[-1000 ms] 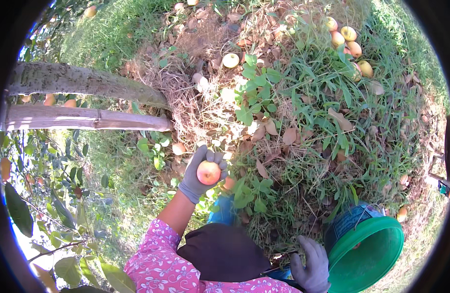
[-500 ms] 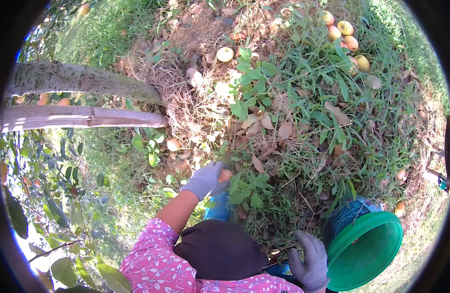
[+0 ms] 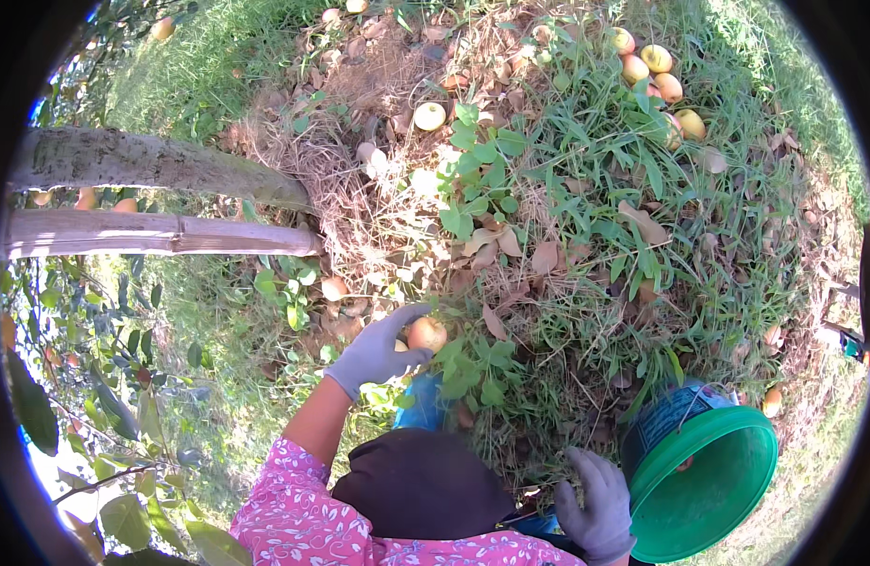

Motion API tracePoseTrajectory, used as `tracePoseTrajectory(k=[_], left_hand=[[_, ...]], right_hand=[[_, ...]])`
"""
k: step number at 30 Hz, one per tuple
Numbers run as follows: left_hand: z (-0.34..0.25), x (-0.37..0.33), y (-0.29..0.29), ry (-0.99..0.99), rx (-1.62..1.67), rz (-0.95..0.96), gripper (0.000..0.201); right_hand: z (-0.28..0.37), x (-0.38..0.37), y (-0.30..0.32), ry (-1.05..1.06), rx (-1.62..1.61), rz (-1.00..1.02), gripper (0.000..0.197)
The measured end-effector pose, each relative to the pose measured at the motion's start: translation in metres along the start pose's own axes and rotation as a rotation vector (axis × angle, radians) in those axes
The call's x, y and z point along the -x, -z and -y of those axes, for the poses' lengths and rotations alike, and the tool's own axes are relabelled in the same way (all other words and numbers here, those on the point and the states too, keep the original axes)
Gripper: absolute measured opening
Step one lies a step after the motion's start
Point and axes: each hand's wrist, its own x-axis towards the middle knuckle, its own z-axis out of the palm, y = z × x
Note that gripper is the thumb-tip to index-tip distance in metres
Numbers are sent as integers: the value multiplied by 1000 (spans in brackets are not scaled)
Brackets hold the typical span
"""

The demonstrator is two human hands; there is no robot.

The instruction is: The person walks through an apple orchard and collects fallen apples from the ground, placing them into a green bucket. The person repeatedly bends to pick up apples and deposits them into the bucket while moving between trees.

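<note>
My left hand (image 3: 378, 349), in a grey glove, reaches forward to the ground. Its fingers and thumb curve around a yellow-red apple (image 3: 426, 334), which shows between them. Leafy green weeds (image 3: 482, 363) stand just right of that apple. Also gloved in grey, my right hand (image 3: 597, 509) hangs low beside a green-rimmed bucket (image 3: 727, 500). Its fingers are stretched and its thumb stands apart, with nothing visible in it. The bucket is tipped with its mouth towards me; a small reddish bit shows inside near the rim.
Several apples (image 3: 657, 58) lie grouped in the grass at far right. Single apples lie near the trunk, one pale (image 3: 429, 116), one orange (image 3: 334, 288). A tree trunk (image 3: 161, 165) and bamboo pole (image 3: 161, 232) rise at left. Leafy branches (image 3: 124, 424) hang lower left.
My left hand has shifted slightly left and turned, so more of the apple now shows between its fingers. My right hand and the bucket have hardly moved.
</note>
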Motion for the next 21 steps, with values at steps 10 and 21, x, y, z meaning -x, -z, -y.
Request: tracePoseTrajectory(k=[10, 21], left_hand=[[-54, -22, 2, -178, 1235, 365, 97], [-81, -54, -9, -233, 1417, 736, 85]], right_hand=[[-3, 5, 5, -50, -94, 26, 51], [0, 13, 5, -84, -173, -16, 48]])
